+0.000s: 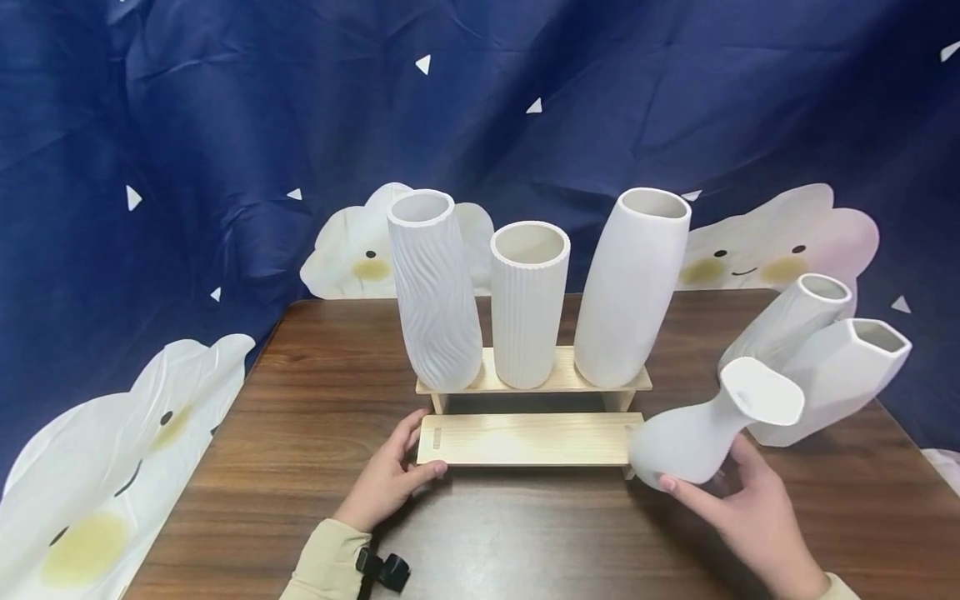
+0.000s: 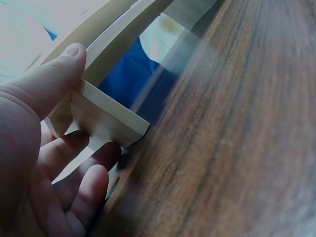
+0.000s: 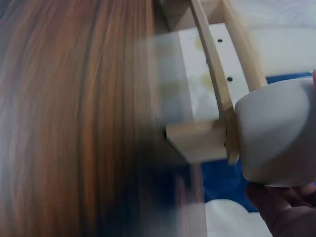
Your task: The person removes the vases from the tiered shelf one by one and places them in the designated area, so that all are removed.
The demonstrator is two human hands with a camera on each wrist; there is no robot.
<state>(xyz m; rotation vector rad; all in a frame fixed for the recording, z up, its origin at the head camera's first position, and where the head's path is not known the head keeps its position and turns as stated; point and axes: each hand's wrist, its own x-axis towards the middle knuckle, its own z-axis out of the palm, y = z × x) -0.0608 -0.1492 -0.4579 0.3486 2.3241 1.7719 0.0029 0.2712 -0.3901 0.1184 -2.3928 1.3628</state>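
Observation:
My left hand (image 1: 390, 473) grips the left end of a two-step wooden stand (image 1: 525, 440). In the left wrist view its thumb lies on the top edge, while the fingers (image 2: 101, 155) curl against the end leg. A white vase with a flared rim (image 1: 693, 437) is in my right hand (image 1: 757, 521). It leans to the right, and its base overlaps the right end of the lower step in the head view. The right wrist view shows that rounded base (image 3: 279, 133) close beside the step, with my fingers (image 3: 271, 202) under it.
On the upper step stand a wavy-grooved vase (image 1: 438, 292), a shorter ribbed vase (image 1: 528, 308) and a tall smooth vase (image 1: 636, 287). Two more vases, one slim (image 1: 787, 321) and one angular (image 1: 836, 379), stand on the brown table (image 1: 300, 467) at right. Behind hangs a blue cloth (image 1: 480, 133).

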